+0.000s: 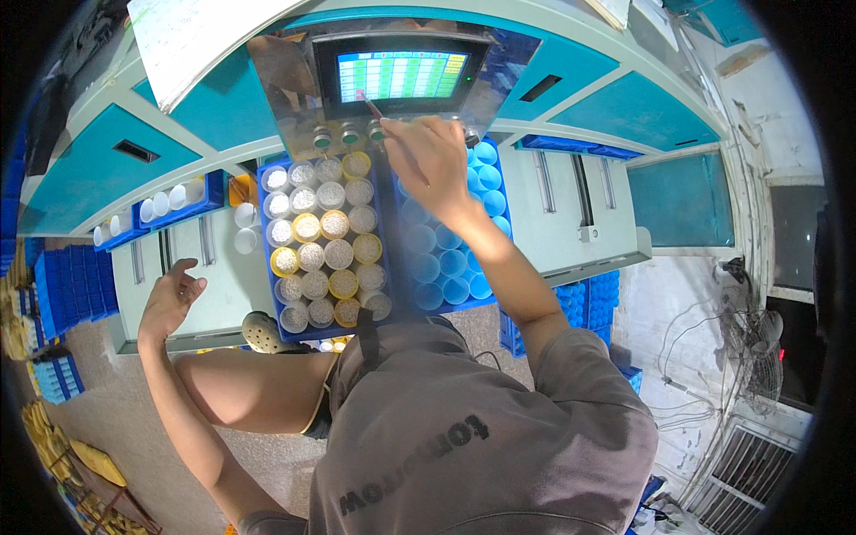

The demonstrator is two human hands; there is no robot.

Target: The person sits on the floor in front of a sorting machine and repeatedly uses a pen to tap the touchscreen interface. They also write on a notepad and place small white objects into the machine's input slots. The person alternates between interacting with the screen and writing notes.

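Note:
My right hand (428,165) reaches up over the trays, closed around a slim reddish pen (372,109). The pen's tip is at the lower left part of a lit touch screen (401,76) with a coloured grid. My left hand (174,299) hangs over the left part of the pale worktop, fingers apart and holding nothing. Between my hands stands a blue tray (269,267) of cups filled with small white pellets; several cups have yellow rims. To its right, a second blue tray (510,192) holds light blue cups, partly hidden by my right forearm.
Green round buttons (349,135) line the panel below the screen. Small blue bins (183,207) with white cups stand at the left back. Metal rails (584,192) are fixed on the right worktop. Blue crates (76,285) are stacked at the left. A fan (762,357) stands far right.

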